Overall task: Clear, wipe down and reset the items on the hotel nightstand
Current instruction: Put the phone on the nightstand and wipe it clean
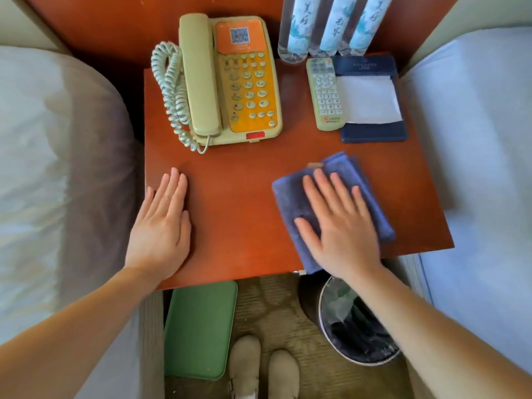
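So the nightstand worktop [244, 203] is reddish-brown wood, and I'm reading it like a clock with 12 at the far edge. The right grip [339, 226] is lying flat on a folded blue cloth [288, 197] down around 4 o'clock, with its fingers spread and straight, pressing down rather than pinching. The near corner of the cloth hangs a bit over the front edge. The left grip [161, 226] is at about 8 o'clock, palm down on bare wood right by the left edge, fingers straight and close together, holding nothing.

The other stuff sits toward the back. There's a beige phone [247, 90] with an orange keypad at 11 o'clock, with its handset [198, 73] in the cradle and the coiled cord on the left. Three water bottles [325, 24] stand in a row at 1 o'clock. Just in front of them a pale remote [325, 95] lies touching a dark blue notepad holder [374, 132] with white paper in it.

On the floor past 6 o'clock there's a green tray [198, 329], a lined bin [354, 326] and a pair of beige shoes [247, 364]. There's a bed [43, 168] on either side.
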{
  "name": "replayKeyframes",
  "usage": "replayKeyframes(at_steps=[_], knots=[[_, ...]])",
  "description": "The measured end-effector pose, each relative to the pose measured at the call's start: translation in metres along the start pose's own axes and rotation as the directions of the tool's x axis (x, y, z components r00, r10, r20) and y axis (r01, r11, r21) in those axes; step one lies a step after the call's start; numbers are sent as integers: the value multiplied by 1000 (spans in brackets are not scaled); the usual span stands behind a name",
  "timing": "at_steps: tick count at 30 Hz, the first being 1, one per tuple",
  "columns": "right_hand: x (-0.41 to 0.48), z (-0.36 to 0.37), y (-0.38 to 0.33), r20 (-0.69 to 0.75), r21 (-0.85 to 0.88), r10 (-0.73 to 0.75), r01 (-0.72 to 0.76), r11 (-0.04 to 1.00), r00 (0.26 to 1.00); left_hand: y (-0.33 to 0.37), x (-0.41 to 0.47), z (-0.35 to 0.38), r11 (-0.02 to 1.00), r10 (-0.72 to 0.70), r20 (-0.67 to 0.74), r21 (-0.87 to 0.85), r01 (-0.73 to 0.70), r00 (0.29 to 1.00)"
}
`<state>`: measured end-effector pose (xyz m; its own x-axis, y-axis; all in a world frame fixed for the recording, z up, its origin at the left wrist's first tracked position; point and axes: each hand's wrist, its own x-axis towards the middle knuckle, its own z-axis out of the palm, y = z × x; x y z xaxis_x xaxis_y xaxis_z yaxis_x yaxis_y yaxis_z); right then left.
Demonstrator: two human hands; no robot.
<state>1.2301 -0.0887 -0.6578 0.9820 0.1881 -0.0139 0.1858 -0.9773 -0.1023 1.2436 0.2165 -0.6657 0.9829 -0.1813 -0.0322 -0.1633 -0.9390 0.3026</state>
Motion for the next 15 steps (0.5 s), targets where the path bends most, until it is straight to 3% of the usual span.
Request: replayKeyframes(at_steps=[2,4,6,8,11,13,15], knots=[[-2,-8,70,-55,-40,318,-320,947,947,1,0,0,1000,-7,-7,0,7,1000],[0,-17,110,-7,65,594,-593,803,804,2,1,1,1000,-7,-18,-2,7,1000],[9,-18,97,-11,110,706,-701,705,708,2,1,1,1000,-10,-27,-10,9,1000],[18,-9,47,-81,51,619,-617,786,782,3,0,0,1000,-17,-30,-16,17,999],[31,10,-57,-75,12,257,-257,966,963,1,1,1,999,-12,-40,-32,11,999],[32,15,-105,-23,58,-18,20,998,1000,-1,1,2,999,-7,-47,-49,5,999],[32,11,-100,10,85,-264,263,961,964,-3,1,2,999,-1,-52,-45,-1,999]])
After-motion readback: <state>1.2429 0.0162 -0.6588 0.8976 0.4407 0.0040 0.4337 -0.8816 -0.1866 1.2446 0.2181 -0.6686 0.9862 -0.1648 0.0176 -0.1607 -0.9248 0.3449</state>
